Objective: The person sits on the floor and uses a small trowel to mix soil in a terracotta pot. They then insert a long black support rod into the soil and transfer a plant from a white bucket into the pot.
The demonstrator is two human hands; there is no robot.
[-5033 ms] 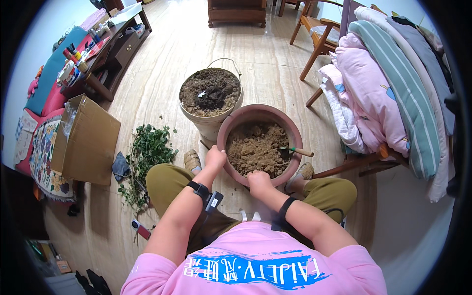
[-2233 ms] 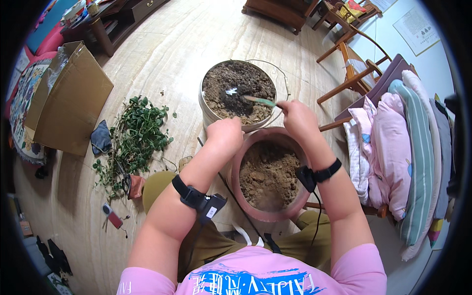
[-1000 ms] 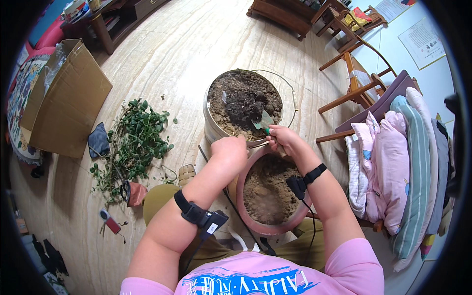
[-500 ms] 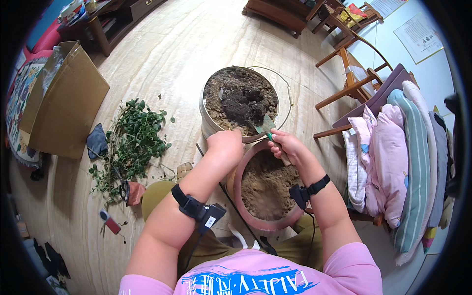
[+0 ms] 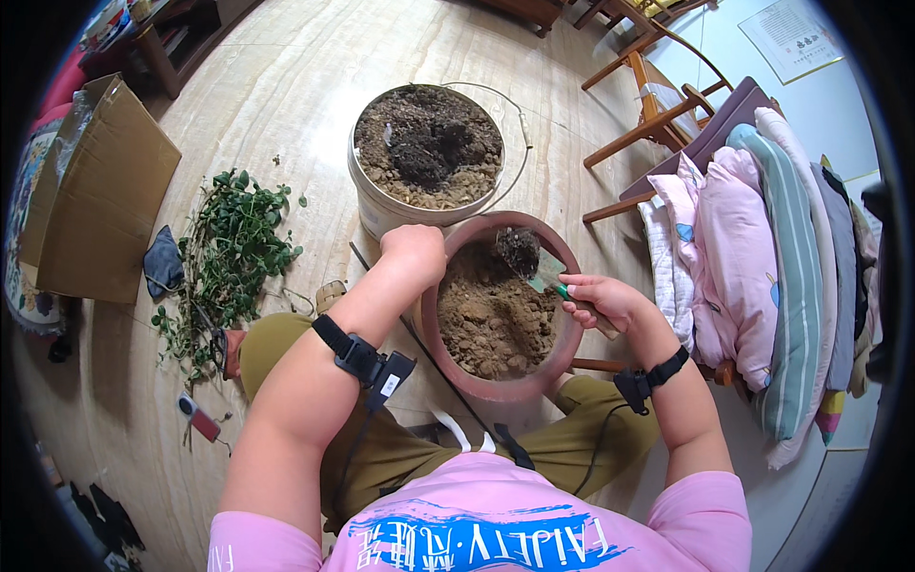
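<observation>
My right hand (image 5: 605, 300) grips a small garden trowel (image 5: 550, 276) by its wooden handle, just below a green collar. The blade is over a round reddish clay pot (image 5: 572, 329), beside a dark clump of soil (image 5: 518, 253) at the pot's far side. Lighter brown, crumbly soil (image 5: 496, 329) fills the pot. Closed, my left hand (image 5: 416, 250) is by the pot's left rim and the near side of a white bucket (image 5: 381, 212); what its fingers hold, if anything, is hidden. Soil fills the bucket, with a dark hollow (image 5: 429, 153) in the middle.
Uprooted leafy green plants (image 5: 233, 238) lie on the floor at left, near a dark cloth (image 5: 164, 262) and a cardboard box (image 5: 105, 191). A wooden chair (image 5: 658, 119) and a stack of pillows (image 5: 734, 257) stand at right. The bucket's wire handle (image 5: 522, 124) sticks out sideways.
The trowel has moved from the bucket to over the pot, where a dark soil clump now shows. My left hand has left the bucket's near rim. The whole view has shifted.
</observation>
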